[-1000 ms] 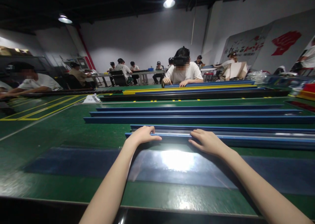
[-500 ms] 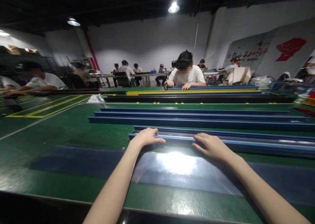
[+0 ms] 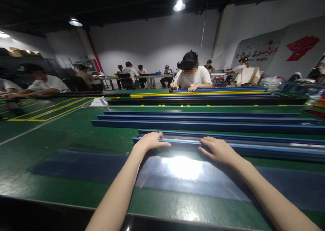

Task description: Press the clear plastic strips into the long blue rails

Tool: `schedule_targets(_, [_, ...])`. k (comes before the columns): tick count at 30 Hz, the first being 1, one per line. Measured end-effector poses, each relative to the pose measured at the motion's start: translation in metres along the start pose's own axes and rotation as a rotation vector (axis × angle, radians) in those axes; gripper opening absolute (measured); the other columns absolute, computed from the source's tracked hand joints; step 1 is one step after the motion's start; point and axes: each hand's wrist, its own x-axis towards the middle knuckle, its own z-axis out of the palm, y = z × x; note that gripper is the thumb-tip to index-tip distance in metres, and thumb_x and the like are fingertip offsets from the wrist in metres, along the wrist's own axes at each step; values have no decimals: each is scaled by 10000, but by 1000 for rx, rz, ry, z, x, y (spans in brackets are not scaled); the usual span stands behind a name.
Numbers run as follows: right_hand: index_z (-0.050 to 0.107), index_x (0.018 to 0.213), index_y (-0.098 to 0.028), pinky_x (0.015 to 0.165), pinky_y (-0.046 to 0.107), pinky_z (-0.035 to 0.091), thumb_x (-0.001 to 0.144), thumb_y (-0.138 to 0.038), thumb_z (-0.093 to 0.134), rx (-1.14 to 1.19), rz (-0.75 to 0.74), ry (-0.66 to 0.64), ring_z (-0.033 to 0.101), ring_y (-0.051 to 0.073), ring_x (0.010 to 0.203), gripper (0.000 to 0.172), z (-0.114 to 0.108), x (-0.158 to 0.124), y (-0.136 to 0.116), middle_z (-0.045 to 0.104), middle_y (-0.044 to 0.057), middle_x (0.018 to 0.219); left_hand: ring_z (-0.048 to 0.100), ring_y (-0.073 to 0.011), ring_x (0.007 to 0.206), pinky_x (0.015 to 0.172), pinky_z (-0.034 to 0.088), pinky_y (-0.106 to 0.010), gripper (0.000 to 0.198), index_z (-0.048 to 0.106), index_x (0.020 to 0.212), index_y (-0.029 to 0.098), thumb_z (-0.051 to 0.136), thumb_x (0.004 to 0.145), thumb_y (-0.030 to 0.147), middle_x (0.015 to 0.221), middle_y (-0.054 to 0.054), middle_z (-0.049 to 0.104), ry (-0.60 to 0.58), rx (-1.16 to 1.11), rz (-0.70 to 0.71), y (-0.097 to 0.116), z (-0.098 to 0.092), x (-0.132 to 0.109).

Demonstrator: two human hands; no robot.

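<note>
A long blue channel rail lies across the green table, running off to the right. My left hand grips its near left end, fingers curled over the top edge and thumb along the near side. My right hand rests a little to the right on the same rail, fingers bent over its near edge. A clear shiny film spreads on the table just under and in front of both hands, glaring with lamp light.
Three more blue rails lie parallel farther back. Beyond them are black, blue and yellow rails in front of a seated person whose hands rest on them. Another person sits at the far left. A dark blue mat lies near me.
The view has shifted slightly, so the hands and rail sit a little lower and to the right in the picture. Both hands keep their places on the rail.
</note>
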Motion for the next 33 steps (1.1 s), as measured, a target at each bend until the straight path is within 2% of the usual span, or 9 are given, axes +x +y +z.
schedule_targets(33, [573,882,-181,683,274,394,876,-339,340,-32,6,-9,565,192,837,281,-1,0,-1,619,83,887,594,-243,839,653,405,-270,545,567,885,224,426,673,705,919,-53,650,-3,9,-4,1,-1,0])
